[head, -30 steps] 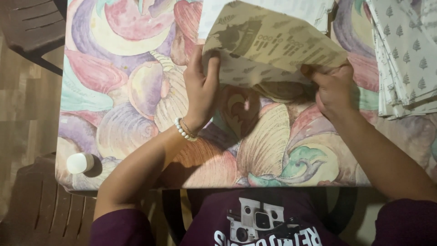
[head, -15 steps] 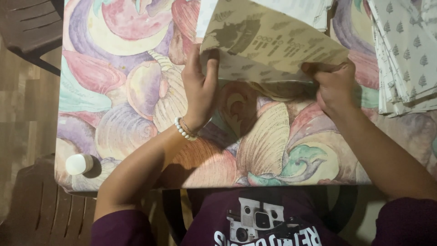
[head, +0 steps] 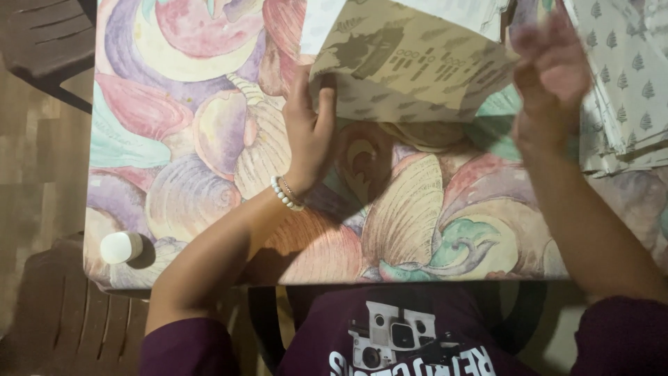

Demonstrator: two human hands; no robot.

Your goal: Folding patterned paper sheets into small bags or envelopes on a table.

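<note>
Two hands at a printed paper sheet on a painted tabletop.

The left hand [head: 311,136] presses flat, fingers together, on the near left corner of the paper sheet [head: 410,69]; the right hand [head: 550,83] hangs blurred over the sheet's right edge, fingers loosely spread, and whether it grips anything I cannot tell. The sheet lies half-lifted on the tabletop [head: 209,153], at its far edge. With only one corner pinned, the sheet could likely slide or crease crookedly, or tear if pulled hard. Right of the sheet lies one stack of patterned papers [head: 619,76]; far left of it, at the near corner, one small white round object [head: 120,246]. One beaded bracelet [head: 285,196] circles the left wrist.
</note>
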